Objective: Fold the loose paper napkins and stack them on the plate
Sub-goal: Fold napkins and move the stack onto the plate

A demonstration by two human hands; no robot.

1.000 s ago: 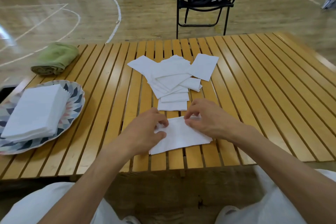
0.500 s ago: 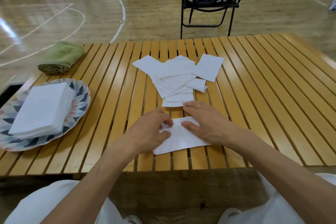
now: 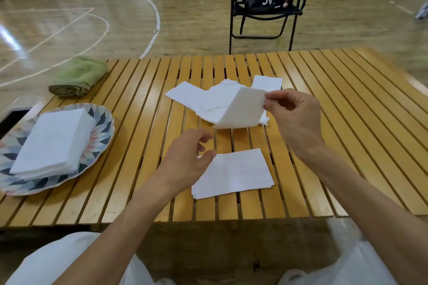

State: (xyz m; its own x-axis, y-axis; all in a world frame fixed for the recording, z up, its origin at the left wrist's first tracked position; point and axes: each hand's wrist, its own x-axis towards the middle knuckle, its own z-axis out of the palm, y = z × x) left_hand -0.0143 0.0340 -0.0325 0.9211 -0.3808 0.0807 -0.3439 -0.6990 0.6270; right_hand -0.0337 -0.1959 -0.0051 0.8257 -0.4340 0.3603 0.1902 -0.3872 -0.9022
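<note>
The right hand (image 3: 294, 118) pinches one corner of a loose napkin (image 3: 240, 110), lifting it off the napkin pile (image 3: 203, 99) just beyond. The left hand (image 3: 187, 157) hangs relaxed, holding nothing, fingertips at the edge of the folded napkin (image 3: 234, 172) on the surface (image 3: 335, 146). Held by one corner, the thin sheet could tear, droop into a crooked fold, or drag a neighbour from the pile. The folded napkin sits near the surface's front edge, and a careless sweep could knock it off. The plate (image 3: 102, 120) with its stack (image 3: 51, 143) waits well left of the left hand
</note>
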